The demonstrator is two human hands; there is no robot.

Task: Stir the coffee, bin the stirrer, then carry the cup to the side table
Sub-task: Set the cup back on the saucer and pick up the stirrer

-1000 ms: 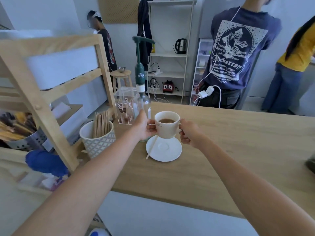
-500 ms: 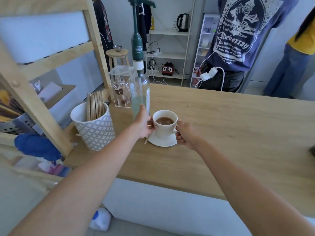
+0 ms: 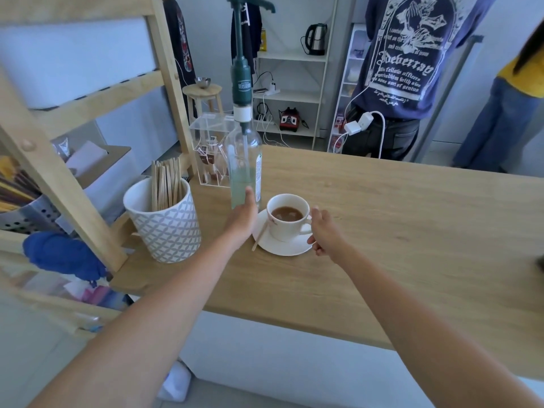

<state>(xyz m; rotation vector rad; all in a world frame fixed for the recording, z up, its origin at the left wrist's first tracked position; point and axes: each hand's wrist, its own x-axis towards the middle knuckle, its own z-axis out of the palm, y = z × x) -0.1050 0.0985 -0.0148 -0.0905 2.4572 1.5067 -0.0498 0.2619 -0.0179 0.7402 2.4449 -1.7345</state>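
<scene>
1. Both bare arms reach forward over the near edge of the wooden table [image 3: 382,231] toward a white cup [image 3: 287,222] of brown coffee, which stands on a white saucer [image 3: 279,247].
2. The left hand [image 3: 243,217] is held edge-on just left of the saucer, fingers together and pointing forward; its fingertip overlaps the base of a tall glass bottle [image 3: 245,169]. Its grip holds nothing that can be seen, and whether it touches the saucer cannot be told.
3. The right hand [image 3: 323,231] sits at the cup's right side, fingers curled around the handle; the grip looks pressed on the handle.
4. A wooden stirrer [image 3: 259,238] lies slanted across the saucer's left rim, its lower end on the table.
5. Left of the bottle stands a patterned white pot [image 3: 164,222] full of wooden sticks, with a clear plastic box [image 3: 210,148] behind.
6. A pale wooden rack [image 3: 67,160] frames the left side.
7. Beyond the table, two people stand by white shelves [image 3: 294,92] bearing a kettle [image 3: 316,39].
</scene>
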